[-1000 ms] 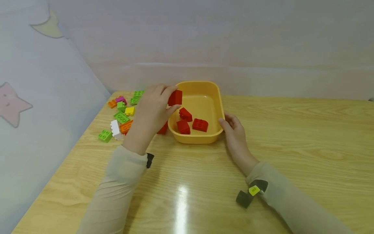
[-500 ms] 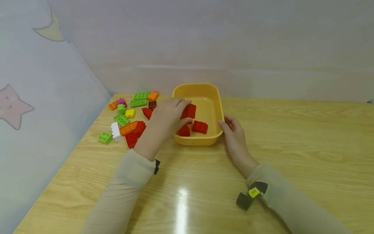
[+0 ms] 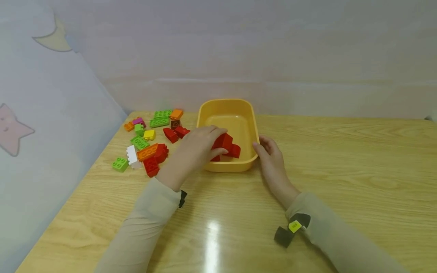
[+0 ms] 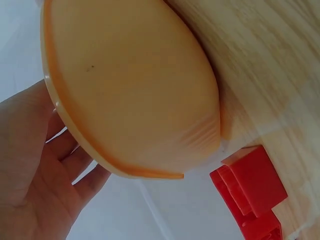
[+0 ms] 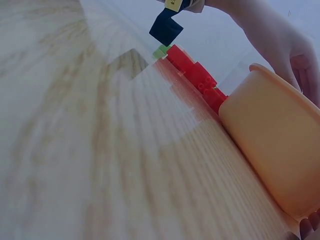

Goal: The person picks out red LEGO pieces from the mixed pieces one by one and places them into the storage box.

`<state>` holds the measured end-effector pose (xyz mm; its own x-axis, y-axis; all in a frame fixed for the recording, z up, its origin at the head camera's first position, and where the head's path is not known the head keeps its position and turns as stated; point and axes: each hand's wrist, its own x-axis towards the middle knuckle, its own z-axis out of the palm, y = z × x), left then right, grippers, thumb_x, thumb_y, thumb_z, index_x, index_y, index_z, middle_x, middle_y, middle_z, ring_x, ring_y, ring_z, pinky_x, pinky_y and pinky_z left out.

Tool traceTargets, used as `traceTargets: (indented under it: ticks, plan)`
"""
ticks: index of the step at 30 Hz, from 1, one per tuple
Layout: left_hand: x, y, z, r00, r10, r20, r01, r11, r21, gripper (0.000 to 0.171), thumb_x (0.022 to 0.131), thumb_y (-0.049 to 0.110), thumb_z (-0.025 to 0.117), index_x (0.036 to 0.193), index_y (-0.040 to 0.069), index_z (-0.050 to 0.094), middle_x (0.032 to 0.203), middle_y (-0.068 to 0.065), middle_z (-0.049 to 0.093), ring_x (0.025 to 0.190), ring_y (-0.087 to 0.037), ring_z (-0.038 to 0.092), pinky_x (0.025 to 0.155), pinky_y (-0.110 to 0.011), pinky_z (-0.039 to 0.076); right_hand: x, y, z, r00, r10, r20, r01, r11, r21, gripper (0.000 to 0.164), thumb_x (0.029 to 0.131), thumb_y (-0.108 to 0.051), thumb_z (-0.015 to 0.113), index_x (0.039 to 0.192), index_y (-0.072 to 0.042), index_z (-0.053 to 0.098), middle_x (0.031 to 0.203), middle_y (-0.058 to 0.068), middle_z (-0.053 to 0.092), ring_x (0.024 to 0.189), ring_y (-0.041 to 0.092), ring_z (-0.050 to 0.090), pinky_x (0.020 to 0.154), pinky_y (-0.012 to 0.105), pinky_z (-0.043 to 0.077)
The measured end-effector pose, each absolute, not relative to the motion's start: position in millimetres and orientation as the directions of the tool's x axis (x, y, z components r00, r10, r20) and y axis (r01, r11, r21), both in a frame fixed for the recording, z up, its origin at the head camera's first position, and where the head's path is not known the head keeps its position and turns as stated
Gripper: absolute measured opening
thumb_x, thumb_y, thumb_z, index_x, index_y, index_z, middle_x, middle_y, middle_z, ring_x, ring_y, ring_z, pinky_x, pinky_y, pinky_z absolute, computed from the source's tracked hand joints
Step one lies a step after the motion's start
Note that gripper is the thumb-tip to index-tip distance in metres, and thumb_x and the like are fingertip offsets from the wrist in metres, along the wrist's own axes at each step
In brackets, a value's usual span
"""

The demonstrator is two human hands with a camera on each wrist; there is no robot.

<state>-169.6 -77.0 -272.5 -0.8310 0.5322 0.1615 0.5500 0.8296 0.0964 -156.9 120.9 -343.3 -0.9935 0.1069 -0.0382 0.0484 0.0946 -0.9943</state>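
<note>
Inside the yellow plastic tub (image 3: 235, 120), low over its near left part, my left hand (image 3: 194, 153) pinches a red toy building brick (image 3: 224, 140) between thumb and fingers. Beside it lies another red brick (image 3: 234, 151), and a bit of red shows under the thumb. My right hand (image 3: 271, 161) grips the tub's right side, thumb at the rim and fingers against the outer wall. In the left wrist view the tub's wall (image 4: 130, 90) hides the held brick. The right wrist view catches my right fingertips (image 5: 306, 227) low at the tub (image 5: 270, 135).
Left of the tub, loose bricks lie on the wooden table (image 3: 324, 163): several red ones (image 3: 151, 166), green ones (image 3: 159, 121), orange ones (image 3: 147, 152), a yellow one (image 3: 149, 135) and a white one (image 3: 132, 156). A pale wall (image 3: 239, 49) stands behind the table.
My left hand has carried the red brick from above the tub's left rim rightward and down into the tub. The right hand has kept its grip on the tub's side.
</note>
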Motion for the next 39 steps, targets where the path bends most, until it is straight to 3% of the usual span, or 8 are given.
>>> traceTargets:
  ticks: [6,13,20,30,39]
  plan:
    - [-171.8,-79.4,-274.3,-0.832,0.545,0.102,0.555,0.824,0.119,0.059,0.083,0.042,0.064,0.134,0.015,0.051,0.127,-0.005,0.063,0.109,-0.023,0.058,0.098,-0.04,0.051,-157.5,121.4,-343.3,-0.993,0.113,-0.037,0.046,0.076,-0.996,0.048,0.096,-0.027,0.049,0.137,-0.003,0.042,0.142,0.014,0.048,0.123,0.018,0.047,0.111,0.039,0.038]
    - [-171.2,-77.3,-277.1,-0.808,0.572,0.143,0.587,0.803,0.104,0.057,0.083,0.041,0.065,0.131,0.013,0.054,0.121,-0.005,0.066,0.105,-0.022,0.06,0.095,-0.04,0.052,-159.0,122.0,-342.5,-0.992,0.122,-0.029,0.039,0.084,-0.996,0.048,0.095,-0.026,0.05,0.137,-0.004,0.043,0.14,0.014,0.049,0.121,0.019,0.048,0.11,0.04,0.039]
    - [-169.9,-80.0,-274.4,-0.822,0.558,0.117,0.569,0.814,0.115,0.059,0.083,0.043,0.064,0.132,0.013,0.053,0.124,-0.006,0.065,0.106,-0.023,0.06,0.097,-0.041,0.051,-158.4,120.3,-341.2,-0.992,0.12,-0.038,0.046,0.064,-0.997,0.047,0.095,-0.025,0.05,0.137,-0.004,0.042,0.141,0.013,0.048,0.123,0.018,0.047,0.111,0.039,0.039]
    - [-171.7,-86.5,-268.3,-0.817,0.552,0.166,0.572,0.812,0.114,0.044,0.084,0.032,0.066,0.124,0.014,0.06,0.12,-0.005,0.068,0.099,-0.021,0.063,0.087,-0.038,0.056,-158.0,121.0,-341.6,-0.991,0.123,-0.042,0.055,0.101,-0.993,0.05,0.095,-0.029,0.05,0.137,-0.004,0.042,0.143,0.014,0.047,0.124,0.019,0.046,0.112,0.039,0.037]
    - [-174.4,-102.8,-256.7,-0.866,0.472,0.166,0.492,0.863,0.114,0.039,0.088,0.032,0.061,0.124,0.017,0.06,0.121,-0.003,0.068,0.103,-0.022,0.061,0.09,-0.04,0.054,-158.0,120.9,-341.1,-0.993,0.11,-0.043,0.054,0.099,-0.994,0.05,0.095,-0.029,0.05,0.138,-0.003,0.041,0.144,0.014,0.047,0.125,0.019,0.046,0.112,0.04,0.037]
